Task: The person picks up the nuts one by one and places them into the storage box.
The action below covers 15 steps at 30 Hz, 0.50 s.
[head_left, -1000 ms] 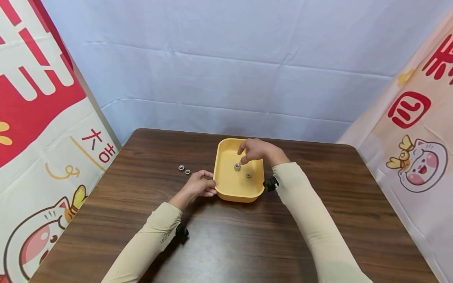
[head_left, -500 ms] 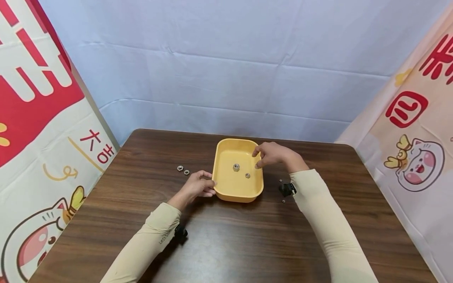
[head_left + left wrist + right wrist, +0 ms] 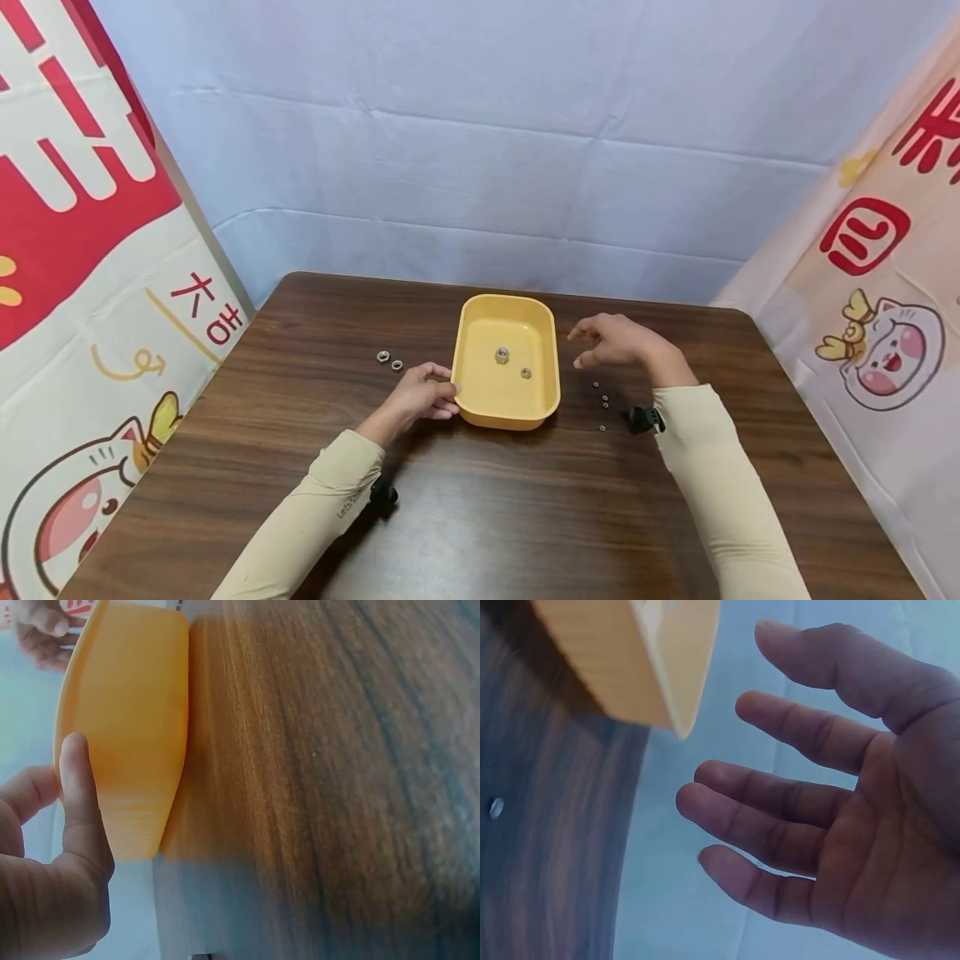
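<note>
A yellow tray stands on the wooden table, holding a larger hex nut and a smaller nut. My left hand pinches the tray's left rim near its front corner; in the left wrist view, one finger lies along the outer wall. My right hand hovers to the right of the tray with nothing in it. Its fingers are spread and loosely bent in the right wrist view. Several tiny nuts lie on the table below and in front of this hand.
Left of the tray, two mid-sized nuts lie side by side on the table. A pale cloth hangs behind the table's far edge, and printed banners flank both sides.
My right hand has moved rightward from over the tray to beyond its right side, and the tiny nuts there have come into view. The left hand stays at the rim.
</note>
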Each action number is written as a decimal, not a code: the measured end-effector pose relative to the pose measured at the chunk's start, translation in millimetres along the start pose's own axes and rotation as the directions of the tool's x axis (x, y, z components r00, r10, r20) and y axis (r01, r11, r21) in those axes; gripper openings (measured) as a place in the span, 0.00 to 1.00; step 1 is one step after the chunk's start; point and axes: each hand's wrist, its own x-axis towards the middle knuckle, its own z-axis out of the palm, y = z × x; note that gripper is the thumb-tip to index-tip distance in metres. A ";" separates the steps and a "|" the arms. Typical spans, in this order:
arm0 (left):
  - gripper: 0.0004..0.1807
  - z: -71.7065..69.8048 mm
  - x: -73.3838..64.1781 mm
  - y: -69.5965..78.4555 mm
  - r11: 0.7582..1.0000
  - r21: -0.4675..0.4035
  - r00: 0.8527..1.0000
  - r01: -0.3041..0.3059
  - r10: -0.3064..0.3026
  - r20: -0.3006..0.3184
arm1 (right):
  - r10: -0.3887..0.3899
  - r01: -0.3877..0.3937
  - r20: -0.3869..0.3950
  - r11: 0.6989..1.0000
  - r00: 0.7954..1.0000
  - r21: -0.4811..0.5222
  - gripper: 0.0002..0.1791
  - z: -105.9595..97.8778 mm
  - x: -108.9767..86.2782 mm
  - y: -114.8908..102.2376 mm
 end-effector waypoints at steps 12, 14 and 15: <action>0.22 1.8 -1.6 3.8 1.000 0.012 1.000 0.018 -0.019 0.015 | 0.036 -0.035 0.037 0.999 0.999 -0.012 0.24 17.5 -11.3 29.1; 0.22 1.5 -1.3 3.9 1.000 0.011 1.000 0.021 -0.021 0.013 | 0.034 -0.034 0.031 0.999 0.999 -0.005 0.24 20.8 -11.0 35.1; 0.22 1.3 -1.1 3.7 1.000 0.010 1.000 0.022 -0.022 0.011 | 0.035 -0.035 0.027 0.999 0.999 0.000 0.24 22.7 -11.0 37.9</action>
